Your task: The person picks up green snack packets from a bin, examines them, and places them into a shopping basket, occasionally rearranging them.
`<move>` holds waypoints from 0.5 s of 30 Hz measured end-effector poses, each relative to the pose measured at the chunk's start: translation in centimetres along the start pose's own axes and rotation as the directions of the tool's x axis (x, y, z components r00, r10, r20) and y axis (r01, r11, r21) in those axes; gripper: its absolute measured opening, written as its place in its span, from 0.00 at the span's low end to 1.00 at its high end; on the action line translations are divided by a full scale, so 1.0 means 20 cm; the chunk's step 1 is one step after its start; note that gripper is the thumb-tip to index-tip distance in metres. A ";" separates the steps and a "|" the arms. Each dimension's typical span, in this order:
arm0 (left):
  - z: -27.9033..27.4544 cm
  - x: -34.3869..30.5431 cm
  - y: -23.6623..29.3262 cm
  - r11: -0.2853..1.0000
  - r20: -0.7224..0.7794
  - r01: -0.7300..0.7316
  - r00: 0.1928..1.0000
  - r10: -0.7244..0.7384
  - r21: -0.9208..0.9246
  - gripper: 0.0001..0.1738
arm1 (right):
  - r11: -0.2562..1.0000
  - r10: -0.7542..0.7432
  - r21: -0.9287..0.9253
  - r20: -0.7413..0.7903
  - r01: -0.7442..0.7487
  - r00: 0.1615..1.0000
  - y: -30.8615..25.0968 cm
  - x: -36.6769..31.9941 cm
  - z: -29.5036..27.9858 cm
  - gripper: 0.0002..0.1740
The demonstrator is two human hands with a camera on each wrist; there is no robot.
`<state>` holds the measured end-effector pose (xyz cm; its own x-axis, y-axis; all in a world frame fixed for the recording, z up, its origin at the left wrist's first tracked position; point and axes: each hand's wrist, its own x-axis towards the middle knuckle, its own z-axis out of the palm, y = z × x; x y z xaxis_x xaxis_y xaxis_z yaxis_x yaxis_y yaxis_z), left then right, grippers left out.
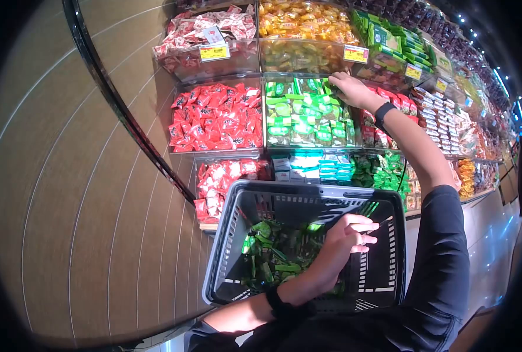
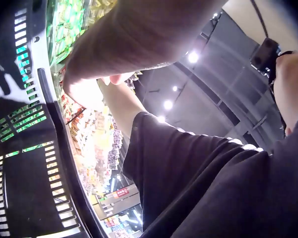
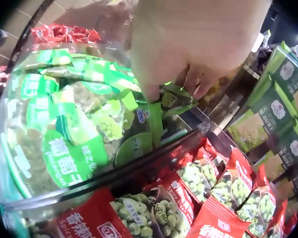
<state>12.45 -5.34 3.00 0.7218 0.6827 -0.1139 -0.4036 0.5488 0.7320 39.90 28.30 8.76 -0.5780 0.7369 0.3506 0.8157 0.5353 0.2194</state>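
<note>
In the right wrist view my right hand (image 3: 198, 44) reaches down into the corner of a clear bin (image 3: 89, 186) of green raisin packets (image 3: 74, 148). Its thumb and fingers pinch a small green packet (image 3: 175, 100). The head view has the same hand (image 1: 355, 92) at that bin's back right corner. My left hand (image 1: 342, 243) hangs over a dark shopping basket (image 1: 393, 234), its fingers loosely bent and nothing visible in them. Several green packets (image 1: 264, 258) lie in the basket, partly hidden by the left forearm.
Bins of red packets (image 1: 217, 117), yellow sweets (image 1: 305, 20) and red bean snacks (image 3: 179, 198) surround the green one. Price tags (image 1: 214, 53) hang on the bin fronts. A dark curved rail (image 1: 120, 108) runs along the left, above brown floor.
</note>
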 end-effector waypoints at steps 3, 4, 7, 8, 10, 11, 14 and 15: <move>0.00 0.00 0.00 1.000 0.014 -0.025 1.000 0.025 0.004 0.22 | 0.997 0.072 -0.024 0.013 -0.071 0.997 -0.01 0.01 0.04 0.26; 0.01 0.00 0.01 1.000 0.014 -0.021 1.000 0.021 0.005 0.22 | 0.997 0.076 -0.022 0.014 -0.076 0.997 -0.01 0.02 0.04 0.26; 0.03 -0.01 0.02 0.999 0.046 -0.045 0.998 0.045 0.006 0.18 | 0.991 0.123 0.049 -0.020 -0.122 0.992 -0.01 0.04 0.07 0.15; 0.03 -0.02 0.02 0.999 0.043 -0.043 0.998 0.043 0.005 0.18 | 0.991 0.123 0.053 -0.018 -0.122 0.992 -0.01 0.04 0.07 0.15; 0.05 -0.03 0.04 0.997 0.107 -0.074 0.992 0.072 0.017 0.17 | 0.992 0.126 -0.018 -0.023 -0.127 0.992 -0.03 0.05 0.05 0.14; 0.06 -0.04 0.06 0.997 0.104 -0.076 0.992 0.074 0.015 0.16 | 0.991 0.101 -0.075 -0.090 -0.108 0.991 -0.03 0.05 0.05 0.13; 0.08 -0.06 0.06 0.986 0.065 -0.150 0.986 0.155 -0.067 0.12 | 0.994 0.100 -0.016 -0.186 -0.104 0.978 -0.18 -0.02 -0.20 0.14; 0.09 -0.07 0.06 0.981 0.037 -0.177 0.983 0.181 -0.084 0.11 | 0.995 0.098 0.000 -0.197 -0.100 0.975 -0.25 -0.08 -0.30 0.15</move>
<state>12.00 -6.42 5.19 0.6570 0.7526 0.0452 -0.5711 0.4577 0.6815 36.84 22.00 12.56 -0.4784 0.6900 0.5431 0.8695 0.4588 0.1830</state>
